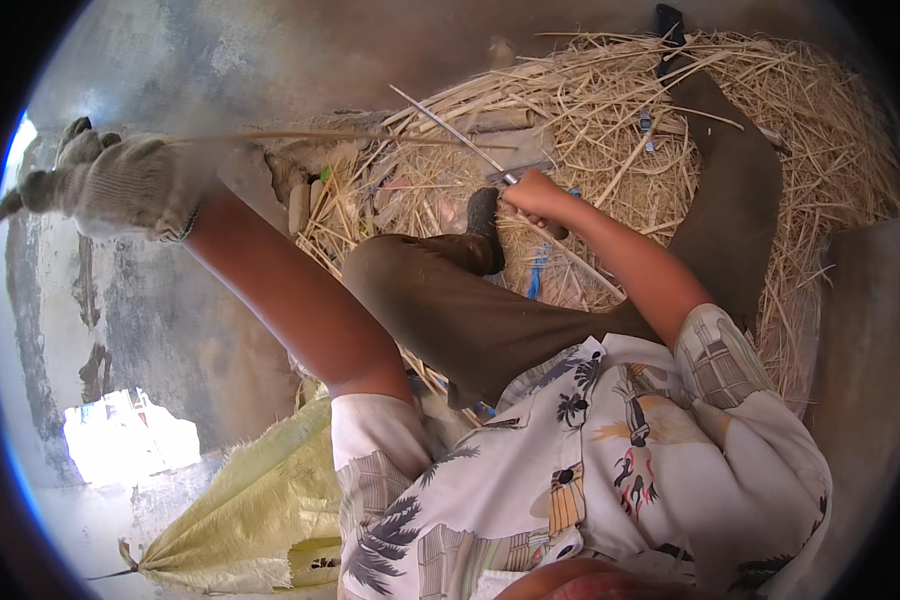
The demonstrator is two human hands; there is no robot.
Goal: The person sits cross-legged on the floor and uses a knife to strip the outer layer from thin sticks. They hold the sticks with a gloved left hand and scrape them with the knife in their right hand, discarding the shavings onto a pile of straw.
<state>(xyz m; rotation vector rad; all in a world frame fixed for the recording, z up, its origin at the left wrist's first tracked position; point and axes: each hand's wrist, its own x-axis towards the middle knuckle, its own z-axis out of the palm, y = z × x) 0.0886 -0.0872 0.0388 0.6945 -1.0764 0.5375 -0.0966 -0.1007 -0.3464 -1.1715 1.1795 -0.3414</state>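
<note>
My left hand [135, 185], in a knitted work glove with dark fingertips, is raised far out to the left. Its fingers are closed on a long thin cane-like strip [310, 134], which runs rightward from the glove and looks blurred near it. Bare and wrapped round a handle, my right hand [538, 203] holds a knife [460, 138] above the straw by my bent leg. The long narrow blade points up and to the left, its middle close to the strip's far end; whether they touch I cannot tell.
A wide heap of split strips and shavings [600, 120] lies around my legs [730, 180]. A yellow-green woven sack [260, 500] sits at the lower left, beside a stained wall [150, 330] with a bright opening. Blue scraps [537, 275] show among the shavings.
</note>
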